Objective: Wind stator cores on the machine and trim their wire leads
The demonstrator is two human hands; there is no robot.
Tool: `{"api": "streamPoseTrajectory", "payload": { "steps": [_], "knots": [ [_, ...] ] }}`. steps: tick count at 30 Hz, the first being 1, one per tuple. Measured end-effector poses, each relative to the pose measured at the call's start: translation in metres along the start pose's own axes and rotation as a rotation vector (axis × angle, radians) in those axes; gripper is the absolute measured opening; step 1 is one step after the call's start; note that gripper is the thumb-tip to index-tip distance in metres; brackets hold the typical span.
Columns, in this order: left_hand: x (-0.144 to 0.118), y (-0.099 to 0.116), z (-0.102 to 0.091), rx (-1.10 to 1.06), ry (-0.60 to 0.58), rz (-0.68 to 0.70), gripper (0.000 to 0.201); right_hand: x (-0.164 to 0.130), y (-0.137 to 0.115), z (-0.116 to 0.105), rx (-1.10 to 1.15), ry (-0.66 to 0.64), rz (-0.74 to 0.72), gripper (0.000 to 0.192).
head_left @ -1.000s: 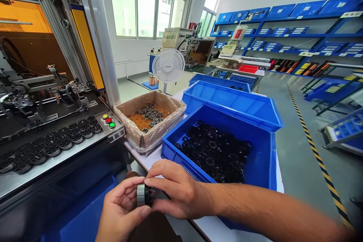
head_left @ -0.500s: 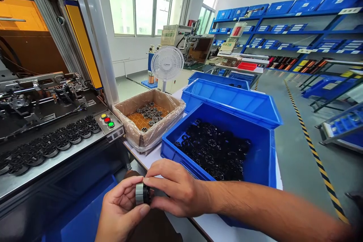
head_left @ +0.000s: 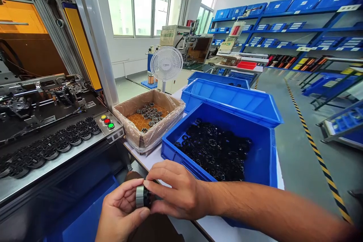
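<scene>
Low in the middle of the view, a motor stator (head_left: pixel 140 196) is held on its side, a grey metal ring with a black plastic part on its right face. My left hand (head_left: pixel 120 211) grips it between thumb and fingers from the left. My right hand (head_left: pixel 174 191) is closed around the black side, its thumb below and fingers above. Those fingers hide part of the black piece. Just beyond my right hand stands a blue bin (head_left: pixel 262 155) holding a heap of black plastic parts (head_left: pixel 215 147).
A plastic-lined carton (head_left: pixel 133 138) holds several bare metal cores (head_left: pixel 153 113). At left, rows of black-topped stators (head_left: pixel 51 147) line the machine's ledge beside a button box (head_left: pixel 109 126). A lighter blue bin (head_left: pixel 229 98) and a white fan (head_left: pixel 166 64) stand behind.
The fingers of my right hand have shifted slightly over the black side of the stator. My left hand keeps nearly the same grip, and the view has moved a little.
</scene>
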State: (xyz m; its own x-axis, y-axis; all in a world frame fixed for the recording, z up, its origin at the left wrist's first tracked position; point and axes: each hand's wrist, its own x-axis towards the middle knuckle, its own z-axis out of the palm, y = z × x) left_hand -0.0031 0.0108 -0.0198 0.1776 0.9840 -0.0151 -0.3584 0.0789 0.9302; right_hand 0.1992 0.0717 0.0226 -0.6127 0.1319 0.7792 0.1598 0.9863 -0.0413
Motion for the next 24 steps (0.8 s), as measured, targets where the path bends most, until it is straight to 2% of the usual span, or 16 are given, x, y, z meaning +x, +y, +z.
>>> {"api": "streamPoseTrajectory", "payload": {
  "steps": [8,19,24],
  "knots": [
    [-0.0006,0.0008,-0.0035,0.044,0.062,-0.047,0.050,0.0022,-0.0009,-0.0043,-0.041,-0.036,-0.031,0.034],
    [0.0011,-0.0032,-0.0050,0.002,0.024,-0.075,0.047,0.0036,-0.0029,-0.0029,-0.027,-0.068,-0.008,0.037],
    [0.0005,-0.0074,-0.0058,-0.024,-0.004,-0.072,0.047,0.0034,-0.0026,-0.0013,0.006,-0.036,-0.055,0.031]
  ]
}}
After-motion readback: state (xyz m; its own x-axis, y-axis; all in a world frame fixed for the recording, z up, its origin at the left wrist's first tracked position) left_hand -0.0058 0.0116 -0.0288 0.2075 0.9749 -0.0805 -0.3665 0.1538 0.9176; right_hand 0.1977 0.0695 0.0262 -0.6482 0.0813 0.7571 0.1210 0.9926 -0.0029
